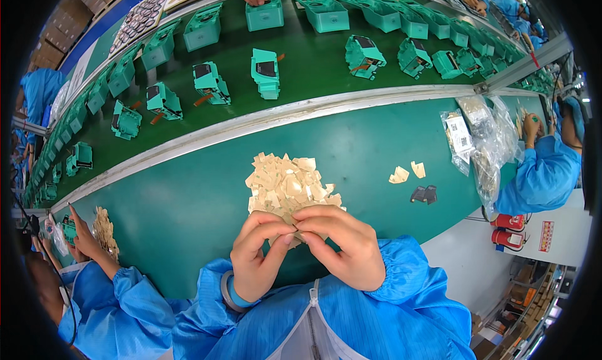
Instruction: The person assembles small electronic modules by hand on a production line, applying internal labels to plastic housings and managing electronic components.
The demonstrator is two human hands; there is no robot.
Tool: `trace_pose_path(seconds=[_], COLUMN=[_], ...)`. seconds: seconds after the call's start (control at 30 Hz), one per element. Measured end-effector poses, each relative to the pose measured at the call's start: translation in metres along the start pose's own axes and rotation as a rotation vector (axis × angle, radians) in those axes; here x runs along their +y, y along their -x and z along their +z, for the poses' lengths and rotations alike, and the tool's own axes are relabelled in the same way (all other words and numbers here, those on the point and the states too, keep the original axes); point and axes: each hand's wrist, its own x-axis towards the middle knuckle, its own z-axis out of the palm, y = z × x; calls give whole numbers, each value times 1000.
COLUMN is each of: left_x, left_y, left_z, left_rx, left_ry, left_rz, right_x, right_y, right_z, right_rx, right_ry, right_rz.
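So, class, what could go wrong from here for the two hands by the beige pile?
The left hand and right hand seem to pinch a small piece, mostly hidden; it might slip into the beige pile. A nudge could scatter that loose pile. The dark pieces could get mixed with the beige pieces nearby.

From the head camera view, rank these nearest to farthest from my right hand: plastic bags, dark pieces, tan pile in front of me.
From your right hand:
1. Tan pile: straight ahead, slightly left.
2. Dark pieces: off to the right.
3. Plastic bags: farthest right.
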Motion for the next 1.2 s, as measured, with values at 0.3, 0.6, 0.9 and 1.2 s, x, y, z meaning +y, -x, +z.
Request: trace_pose_path(seconds=[0.3, 0.6, 0.9, 1.2], left_x=[-1, -15, -23, -23], left_y=[-2, -5, -13, -15], left_z=[5, 15, 26, 20], left_rx=[0, 128, -46, -71], left_ry=[51, 564, 408, 509], left_rz=[-39, -319, -313, -322], right_x=[6, 43, 32, 27], right_y=[-5, -9, -6, -4], right_z=[-6, -17, -13, -14], right_rx=[-9, 76, 46, 6], right_ry=[11, -46, 148, 303], right_rz=[0, 212, 30, -109])
